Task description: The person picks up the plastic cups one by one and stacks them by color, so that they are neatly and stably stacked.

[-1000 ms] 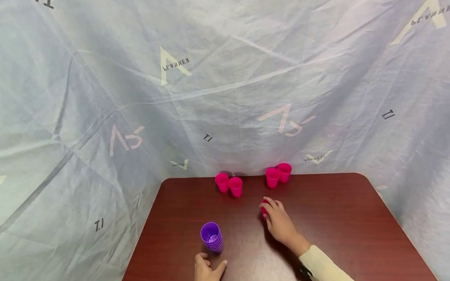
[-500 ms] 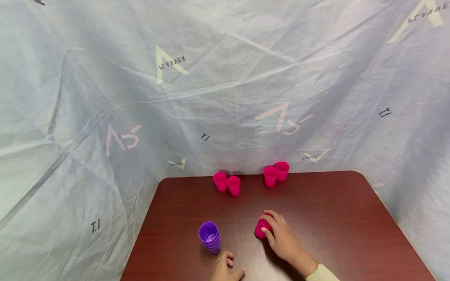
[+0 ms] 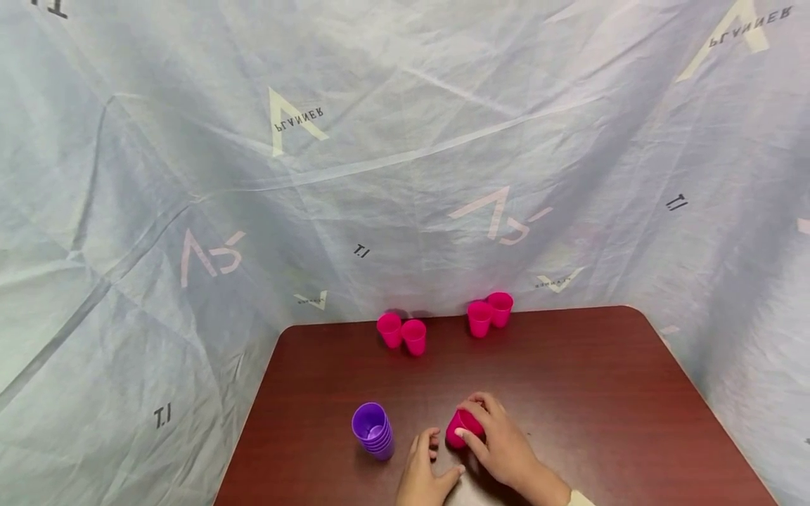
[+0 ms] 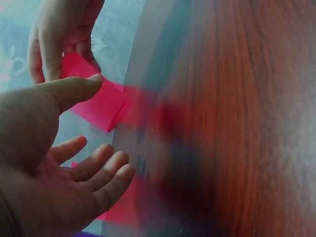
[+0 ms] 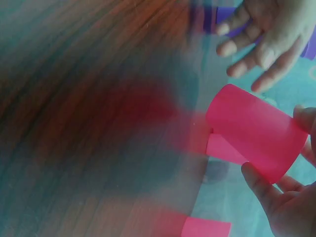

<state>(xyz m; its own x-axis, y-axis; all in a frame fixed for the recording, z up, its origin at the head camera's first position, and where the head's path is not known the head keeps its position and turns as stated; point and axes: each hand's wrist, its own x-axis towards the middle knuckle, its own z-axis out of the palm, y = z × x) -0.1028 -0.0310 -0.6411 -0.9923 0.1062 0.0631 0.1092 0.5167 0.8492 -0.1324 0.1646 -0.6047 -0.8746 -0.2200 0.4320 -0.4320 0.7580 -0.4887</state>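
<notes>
My right hand (image 3: 506, 450) grips a pink cup (image 3: 457, 430) between thumb and fingers, over the front middle of the table. In the right wrist view the cup (image 5: 254, 131) is tilted, with fingertips at its wider and side edges. My left hand (image 3: 422, 474) is just left of that cup, fingers spread and holding nothing; the left wrist view has its thumb overlapping the cup (image 4: 101, 107). Left of both hands stands a nested stack of purple cups (image 3: 373, 432), mouth up.
Toward the back edge of the brown wooden table (image 3: 569, 365) stand two pairs of upright pink cups, a left pair (image 3: 414, 338) and a right pair (image 3: 479, 320). A grey printed sheet (image 3: 405, 176) hangs behind the table and along its sides.
My right hand has brought the pink cup closer to me and slightly left. My left hand has shifted right and forward, from in front of the purple stack to beside the pink cup.
</notes>
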